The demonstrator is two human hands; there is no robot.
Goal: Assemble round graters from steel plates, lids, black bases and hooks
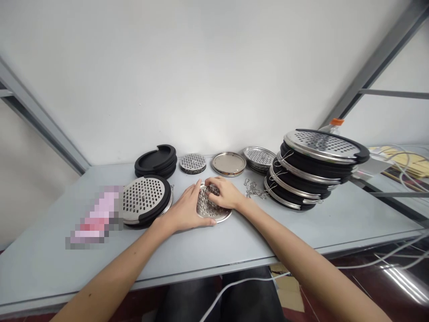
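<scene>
A round metal grater plate [209, 209] with raised holes and a smooth rim lies on the table in front of me. My left hand [187, 209] rests against its left side, fingers stretched out and thumb spread along the near rim. From the right, my right hand [224, 192] reaches over the plate, its thumb and fingers curled closed on the perforated surface; the fingertips are partly hidden. To the left, touching my left forearm area in view, sits a grater disc in a black ring [144, 199]. Loose wire clips [255, 188] lie right of my right hand.
Behind stand stacked black rings [156, 161], small perforated discs [193, 163], plain round metal plates [229, 163] and rimmed perforated plates [259, 156]. A tall stack of clipped graters [321, 145] leans at right, with an orange-capped bottle [336, 123] behind. A blurred pink item [100, 214] lies left.
</scene>
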